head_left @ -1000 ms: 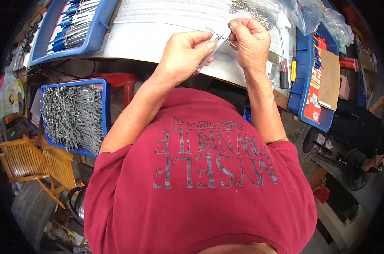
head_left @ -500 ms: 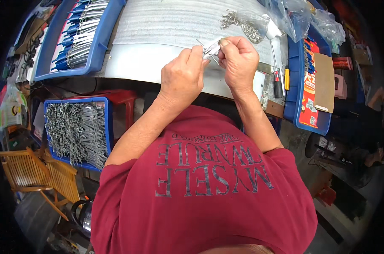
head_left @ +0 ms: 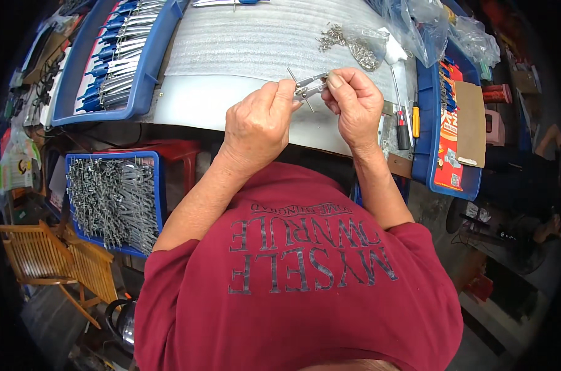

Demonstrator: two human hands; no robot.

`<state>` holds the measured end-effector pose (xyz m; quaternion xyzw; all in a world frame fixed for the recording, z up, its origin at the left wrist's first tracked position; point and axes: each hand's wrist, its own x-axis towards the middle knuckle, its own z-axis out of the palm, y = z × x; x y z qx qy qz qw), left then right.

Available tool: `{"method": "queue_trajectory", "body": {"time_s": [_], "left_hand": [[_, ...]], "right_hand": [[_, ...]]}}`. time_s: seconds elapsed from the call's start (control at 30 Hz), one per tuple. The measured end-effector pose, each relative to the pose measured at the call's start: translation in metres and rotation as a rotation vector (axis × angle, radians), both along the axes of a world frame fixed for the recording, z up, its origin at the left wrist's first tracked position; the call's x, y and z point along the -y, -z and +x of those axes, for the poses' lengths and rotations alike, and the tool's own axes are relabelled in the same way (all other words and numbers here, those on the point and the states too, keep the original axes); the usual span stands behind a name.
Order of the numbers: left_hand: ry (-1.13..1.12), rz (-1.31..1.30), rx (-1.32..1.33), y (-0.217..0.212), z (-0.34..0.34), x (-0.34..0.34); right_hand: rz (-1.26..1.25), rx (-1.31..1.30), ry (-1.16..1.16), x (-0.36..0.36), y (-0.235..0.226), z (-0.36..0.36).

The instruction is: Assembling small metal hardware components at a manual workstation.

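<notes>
Because both hands meet over the bench's near edge, the slender grey metal assembly with a thin crosswise rod (head_left: 311,80) lies suspended between them, clear of the smooth white bench (head_left: 197,102). The left hand (head_left: 259,120), its fingers curled closed, grips the left end; the right hand (head_left: 358,105) pinches the right end between thumb and forefinger, an opposed hold that presumably steadies so small a piece. The assembly appears narrow and shiny, with its rod projecting on both sides; finer joints are too small to resolve. Small silver metal pieces (head_left: 332,38) lie beyond the right hand, and a black-and-red-handled screwdriver (head_left: 403,130) lies to its right, both probably placed for easy reach.
</notes>
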<state>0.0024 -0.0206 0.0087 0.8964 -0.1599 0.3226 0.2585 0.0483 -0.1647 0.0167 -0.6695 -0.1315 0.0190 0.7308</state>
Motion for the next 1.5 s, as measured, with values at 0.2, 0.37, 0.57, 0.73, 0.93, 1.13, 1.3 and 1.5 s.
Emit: {"method": "queue_trajectory", "body": {"time_s": [0.2,0.37,0.57,0.73,0.93,1.13,1.3,1.5], "left_hand": [[0.056,0.035,0.002,0.0,-0.001,-0.002],[0.09,0.076,-0.028,-0.002,-0.002,-0.004],[0.107,0.169,-0.046,-0.002,-0.001,-0.006],[0.157,0.187,-0.065,-0.001,-0.001,-0.008],[0.202,0.163,-0.095,0.002,-0.002,-0.01],[0.204,0.209,-0.097,-0.001,-0.002,-0.013],[0.23,0.19,-0.124,-0.004,-0.004,-0.013],[0.264,0.186,-0.177,-0.006,-0.006,-0.014]], "right_hand": [[-0.194,0.007,-0.24,0.008,-0.014,0.008],[-0.392,-0.103,-0.408,0.014,-0.02,0.015],[-0.386,-0.245,-0.445,0.014,-0.02,0.016],[-0.396,-0.249,-0.449,0.014,-0.014,0.014],[-0.426,-0.23,-0.464,0.015,-0.015,0.011],[-0.404,-0.268,-0.474,0.015,-0.017,0.009],[-0.43,-0.213,-0.503,0.016,-0.018,0.008],[-0.445,-0.162,-0.537,0.017,-0.012,0.007]]}}
